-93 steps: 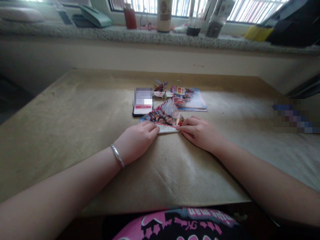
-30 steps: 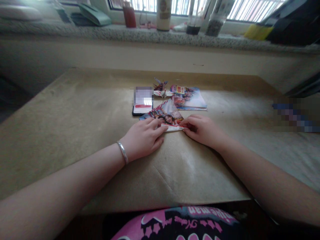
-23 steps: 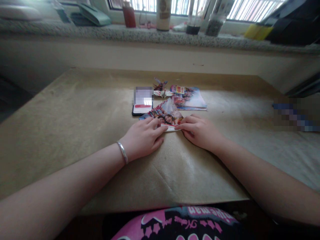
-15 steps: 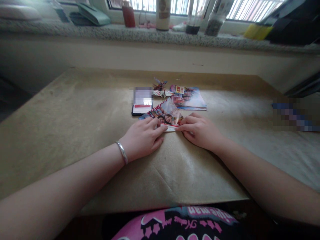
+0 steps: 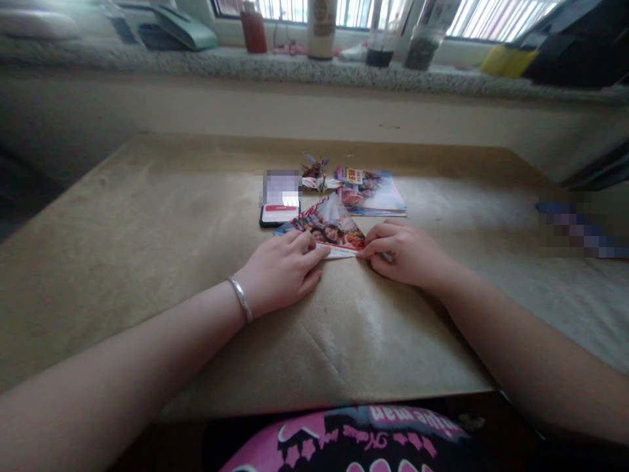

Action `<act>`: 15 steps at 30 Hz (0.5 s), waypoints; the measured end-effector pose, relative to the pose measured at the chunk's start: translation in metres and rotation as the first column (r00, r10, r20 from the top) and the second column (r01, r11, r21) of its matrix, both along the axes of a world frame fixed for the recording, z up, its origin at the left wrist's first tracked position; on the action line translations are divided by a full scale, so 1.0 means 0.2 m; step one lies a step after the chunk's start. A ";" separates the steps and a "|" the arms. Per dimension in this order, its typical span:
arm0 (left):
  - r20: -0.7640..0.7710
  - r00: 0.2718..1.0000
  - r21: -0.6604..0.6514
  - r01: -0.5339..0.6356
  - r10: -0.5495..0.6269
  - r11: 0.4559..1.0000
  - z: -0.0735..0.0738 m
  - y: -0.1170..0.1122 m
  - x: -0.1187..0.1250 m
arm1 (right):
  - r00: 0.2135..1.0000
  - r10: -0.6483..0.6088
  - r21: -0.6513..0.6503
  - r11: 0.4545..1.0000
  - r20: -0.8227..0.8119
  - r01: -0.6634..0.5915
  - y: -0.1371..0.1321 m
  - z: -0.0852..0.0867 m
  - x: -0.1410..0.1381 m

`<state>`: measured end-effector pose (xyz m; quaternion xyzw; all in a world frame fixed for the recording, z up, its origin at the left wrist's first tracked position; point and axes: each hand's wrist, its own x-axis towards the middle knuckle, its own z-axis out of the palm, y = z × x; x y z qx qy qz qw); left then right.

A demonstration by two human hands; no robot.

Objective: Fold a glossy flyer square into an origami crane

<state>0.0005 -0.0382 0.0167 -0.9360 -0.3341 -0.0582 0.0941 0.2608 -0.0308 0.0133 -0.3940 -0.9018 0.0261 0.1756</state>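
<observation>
A folded sheet of glossy printed paper [image 5: 339,226], roughly triangular with a white strip along its near edge, lies on the table in front of me. My left hand [image 5: 285,269] rests flat over its left part, fingers stretched out and pressing on it; a silver bangle is on that wrist. At the right corner, my right hand [image 5: 400,255] pinches the near edge between thumb and fingertips. Just behind the paper, to the left, lies a phone [image 5: 280,215] with a lit screen. A stack of printed leaflets [image 5: 381,193] sits behind it to the right.
Crumpled colourful paper pieces [image 5: 315,172] lie between phone and stack. The table [image 5: 147,216] has a yellowish cover and meets a wall below a stone windowsill [image 5: 275,65] holding bottles and jars. A blurred bluish item [image 5: 582,229] lies at the far right.
My right hand has slid a little to the right along the near edge, uncovering more of the paper's right corner. My left hand has stayed in place.
</observation>
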 end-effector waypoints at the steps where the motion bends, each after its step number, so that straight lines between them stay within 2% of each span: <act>1: 0.001 1.000 -0.002 0.000 0.000 1.000 0.00 0.00 0.00 | 1.000 -0.008 -0.003 1.000 0.008 0.008 0.00 0.00 0.00; 15: 0.006 1.000 -0.024 0.001 -0.001 1.000 0.00 0.00 -0.01 | 0.990 -0.089 -0.059 0.994 0.111 0.096 -0.01 0.04 0.06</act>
